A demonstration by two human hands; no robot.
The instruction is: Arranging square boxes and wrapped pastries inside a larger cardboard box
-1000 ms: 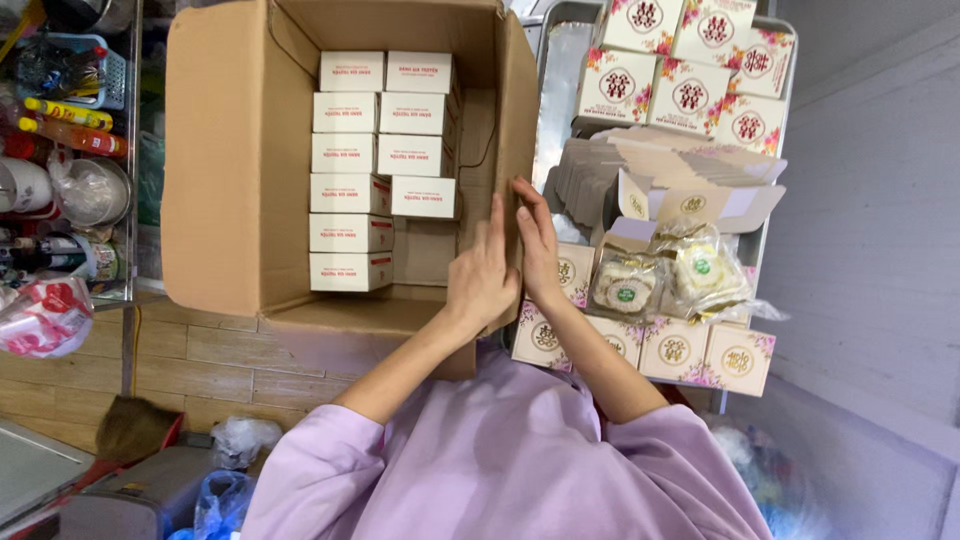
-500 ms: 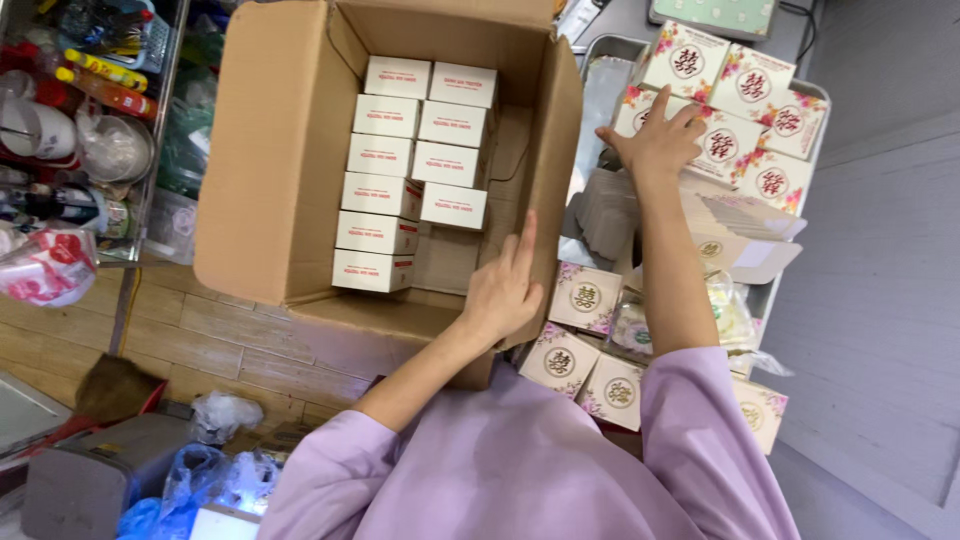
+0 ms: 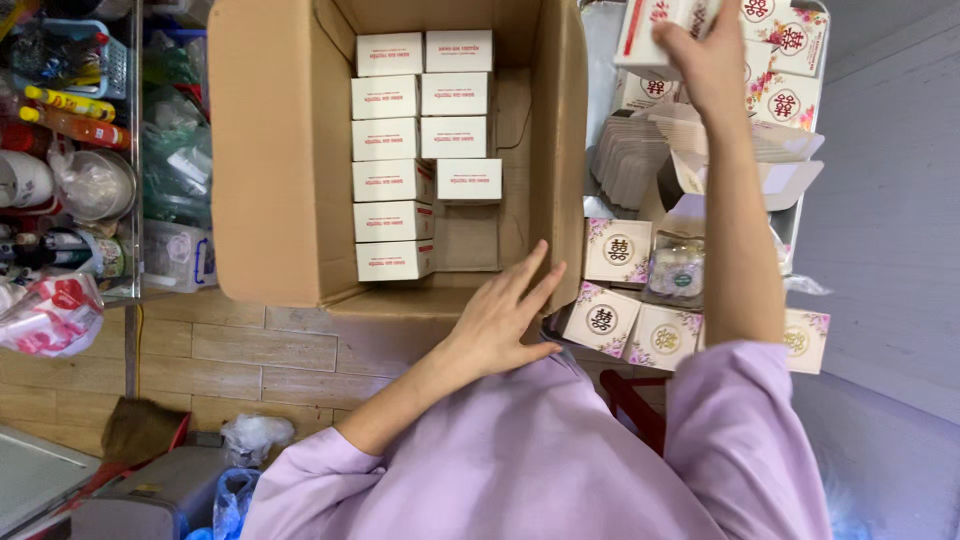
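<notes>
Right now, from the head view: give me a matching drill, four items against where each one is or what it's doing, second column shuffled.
Column 1:
1. left hand
2. right hand
3. cardboard box
4. flat carton blanks

Column 2:
A. stacked between the cardboard box and the right arm
B. grips a white carton at the top
C. holds rows of small white boxes
D. fingers spread at the cardboard box's near corner

Pairs: 1-D, 2-B, 3-C, 4-A
</notes>
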